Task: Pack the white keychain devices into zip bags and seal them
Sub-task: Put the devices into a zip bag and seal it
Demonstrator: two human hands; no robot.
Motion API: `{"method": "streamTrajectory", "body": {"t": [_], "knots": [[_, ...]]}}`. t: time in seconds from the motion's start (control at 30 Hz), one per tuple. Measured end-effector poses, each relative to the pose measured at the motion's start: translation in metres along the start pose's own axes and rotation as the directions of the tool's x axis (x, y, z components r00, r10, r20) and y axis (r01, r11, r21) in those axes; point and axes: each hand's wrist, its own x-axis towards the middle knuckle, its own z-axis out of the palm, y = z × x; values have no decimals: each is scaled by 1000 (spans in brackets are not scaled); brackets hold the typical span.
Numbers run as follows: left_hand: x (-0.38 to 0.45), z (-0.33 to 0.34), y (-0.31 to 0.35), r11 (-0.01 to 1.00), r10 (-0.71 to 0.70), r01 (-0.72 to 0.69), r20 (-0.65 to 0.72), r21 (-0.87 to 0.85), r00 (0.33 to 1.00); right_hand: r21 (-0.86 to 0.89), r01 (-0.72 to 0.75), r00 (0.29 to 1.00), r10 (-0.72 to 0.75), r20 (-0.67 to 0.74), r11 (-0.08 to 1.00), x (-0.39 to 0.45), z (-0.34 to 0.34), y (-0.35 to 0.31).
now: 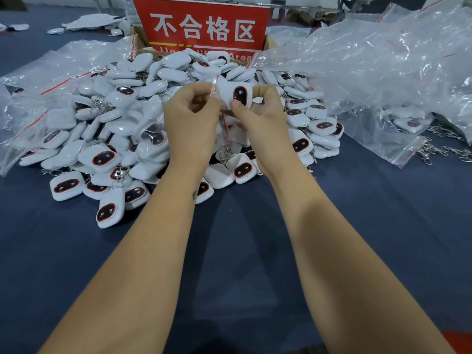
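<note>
While both hands, left [194,116] and right [258,116], pinch a bagged keychain device [238,94], bare tablecloth [242,226] lies below

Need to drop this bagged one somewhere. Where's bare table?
Bare blue cloth lies right of the right forearm, below the loose bags, and left of the left forearm, below the device pile. The far table is crowded up to the red sign.
</note>
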Motion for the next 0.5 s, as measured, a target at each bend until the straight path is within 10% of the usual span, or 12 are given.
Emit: {"method": "streamTrajectory", "body": {"t": [0.27,0.5], "knots": [[-6,-1,1,959,231,-233,34,159,972,-275,159,982,-124,139,948,-1,4,4],[-6,-3,-1,937,322,-307,-75,166,944,-176,137,979,-105,177,975,-5,7,3]]}}
